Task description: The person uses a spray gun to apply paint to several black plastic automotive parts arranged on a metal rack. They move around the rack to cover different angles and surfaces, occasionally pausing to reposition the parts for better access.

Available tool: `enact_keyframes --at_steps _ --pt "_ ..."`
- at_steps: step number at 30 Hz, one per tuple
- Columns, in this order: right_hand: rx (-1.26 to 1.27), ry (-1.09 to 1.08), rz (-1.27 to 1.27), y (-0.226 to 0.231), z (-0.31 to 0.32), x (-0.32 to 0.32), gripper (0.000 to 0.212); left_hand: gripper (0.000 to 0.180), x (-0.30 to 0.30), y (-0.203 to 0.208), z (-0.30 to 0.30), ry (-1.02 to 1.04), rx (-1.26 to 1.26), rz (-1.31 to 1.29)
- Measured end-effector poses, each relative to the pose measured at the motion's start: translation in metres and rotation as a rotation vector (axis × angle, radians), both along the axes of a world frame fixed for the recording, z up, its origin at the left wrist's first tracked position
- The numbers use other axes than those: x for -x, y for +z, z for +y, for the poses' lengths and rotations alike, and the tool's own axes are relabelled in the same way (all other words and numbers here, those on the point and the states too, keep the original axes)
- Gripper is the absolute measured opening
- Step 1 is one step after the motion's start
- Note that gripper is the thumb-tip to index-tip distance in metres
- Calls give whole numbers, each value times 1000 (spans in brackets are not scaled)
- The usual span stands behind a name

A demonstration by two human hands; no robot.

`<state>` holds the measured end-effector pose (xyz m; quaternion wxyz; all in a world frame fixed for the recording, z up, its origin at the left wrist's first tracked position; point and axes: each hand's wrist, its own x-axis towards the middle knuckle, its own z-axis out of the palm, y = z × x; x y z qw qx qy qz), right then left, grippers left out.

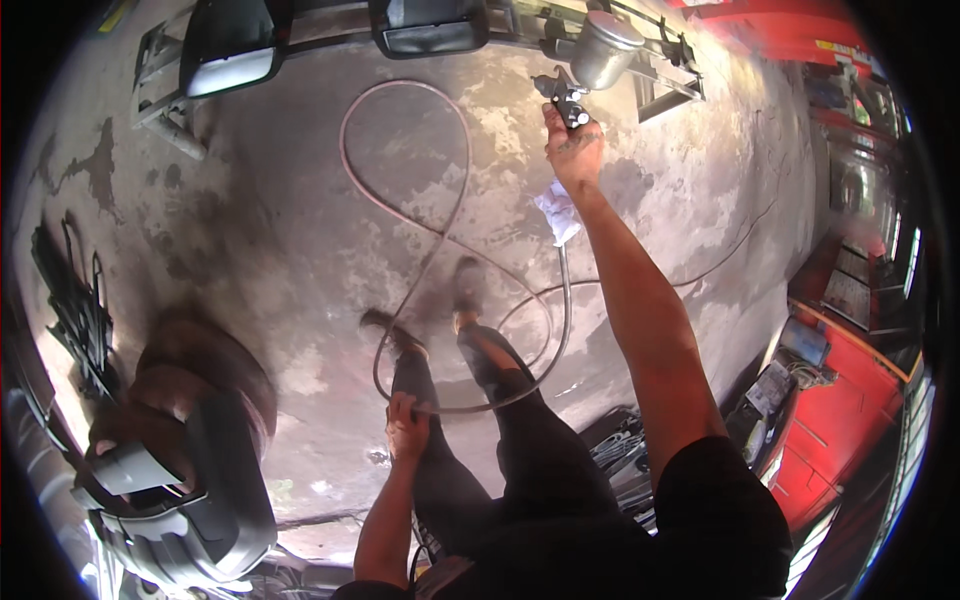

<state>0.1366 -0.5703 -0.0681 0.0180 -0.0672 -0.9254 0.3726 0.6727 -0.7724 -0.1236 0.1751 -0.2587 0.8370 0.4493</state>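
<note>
My right hand [575, 152] is stretched out ahead, its fingers wrapped round a spray gun [566, 98] with a metal paint cup [606, 52] at its far end. Just below that hand, a crumpled white cloth or paper [558, 213] hangs around the upper part of a hose [567, 310]. From there the hose curves down to my left hand [405, 428], which is closed on it in front of my left leg. Further out, the hose loops across the floor. Two black moulded parts [228, 45] [428, 28] sit on a metal rack [335, 42] beyond the hands.
At lower left, a black and grey moulded part [190, 500] rests beside a round brown object [205, 365]. Dark slender pieces [80, 310] lie at the left wall. On the right stand a red cabinet [835, 430] and cluttered items [770, 395]. The concrete floor [280, 200] is stained.
</note>
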Motion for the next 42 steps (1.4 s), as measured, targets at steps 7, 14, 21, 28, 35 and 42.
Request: enact_keyframes --at_steps 7,14,21,28,35,42 --pt "-240 -272 111 42 21 12 31 23 85 51 -38 -98 91 181" --pt "223 -391 16 21 -76 37 38 16 120 65 -145 -484 104 14" --pt "-106 -739 80 -3 -110 36 31 16 206 40 -276 -750 -21 -114" --pt "-38 -821 3 -18 -150 53 31 17 227 25 -336 -853 -87 -3" --pt "135 -593 51 25 -168 90 36 24 248 18 -362 -935 -146 -56" --pt "-438 -867 -57 10 6 68 45 29 252 25 -351 -946 -183 54"
